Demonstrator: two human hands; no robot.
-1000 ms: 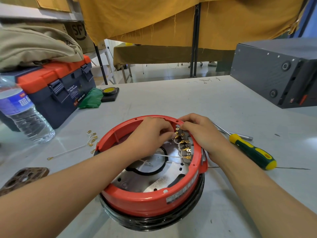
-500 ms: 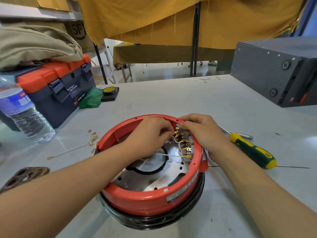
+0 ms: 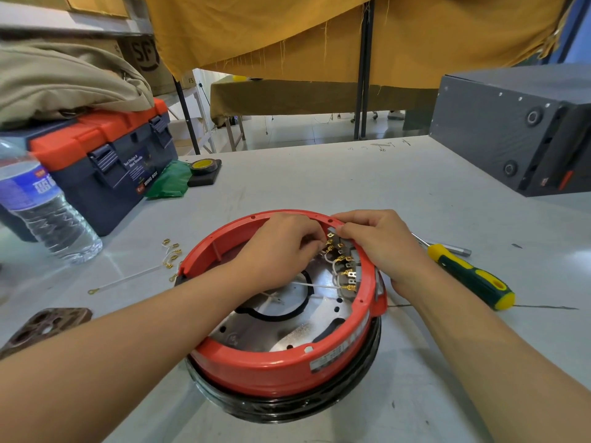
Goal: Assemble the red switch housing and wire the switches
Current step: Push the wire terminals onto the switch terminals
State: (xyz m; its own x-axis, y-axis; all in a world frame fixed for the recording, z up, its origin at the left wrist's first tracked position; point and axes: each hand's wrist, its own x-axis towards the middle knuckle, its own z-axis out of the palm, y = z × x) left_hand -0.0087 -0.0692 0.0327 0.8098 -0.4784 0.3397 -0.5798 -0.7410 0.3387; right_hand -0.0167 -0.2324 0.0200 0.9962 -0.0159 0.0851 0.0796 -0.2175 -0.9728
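The round red switch housing (image 3: 275,367) sits on a black base in front of me, open side up, a metal plate inside. Along its right inner wall runs a row of switches with brass terminals (image 3: 344,263) and short white wires (image 3: 319,285). My left hand (image 3: 278,247) reaches inside, fingertips curled and pinching a wire terminal at the top of the row. My right hand (image 3: 380,244) wraps over the housing's right rim, thumb and fingers pinching at the top switch. The fingertips hide the exact contact.
Loose white wires with brass terminals (image 3: 166,257) lie left of the housing. A yellow-green screwdriver (image 3: 470,276) lies right of it. A water bottle (image 3: 41,212), a toolbox (image 3: 105,155), a tape roll (image 3: 204,167), a brown plate (image 3: 48,324) and a grey case (image 3: 511,129) stand around.
Both hands stay at the top of the switch row, with only slight finger movement. The housing has not moved.
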